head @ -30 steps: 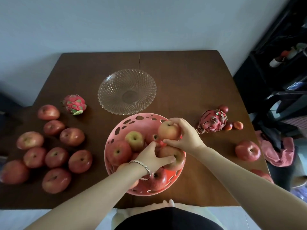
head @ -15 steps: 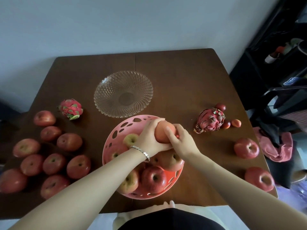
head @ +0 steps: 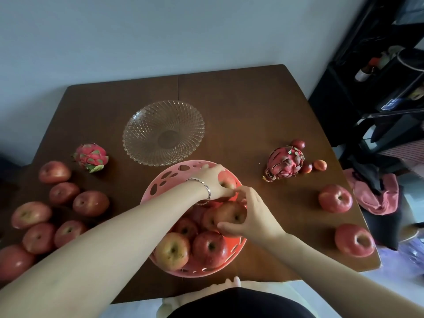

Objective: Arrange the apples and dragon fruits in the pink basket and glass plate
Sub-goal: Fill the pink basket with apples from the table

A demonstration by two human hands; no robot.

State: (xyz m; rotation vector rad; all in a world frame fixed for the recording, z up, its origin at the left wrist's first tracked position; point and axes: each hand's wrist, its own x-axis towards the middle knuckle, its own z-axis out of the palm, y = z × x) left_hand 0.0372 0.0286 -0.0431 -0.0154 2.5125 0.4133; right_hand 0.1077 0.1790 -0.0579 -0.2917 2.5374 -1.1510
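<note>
Reaching into the pink basket (head: 160, 184) with both hands. Left hand (head: 214, 180) curled over an apple (head: 229, 182) at the far side of the basket, fingers wrapped on it. Right hand (head: 252, 216) half open, fingertips touching another apple (head: 229, 214) just below. More apples (head: 90, 203) lying well to the left of the hands, two more (head: 335, 198) to the right. Glass plate (head: 137, 129) bare, just past the left hand. One dragon fruit (head: 91, 157) on the left, another dragon fruit (head: 285, 162) on the right.
</note>
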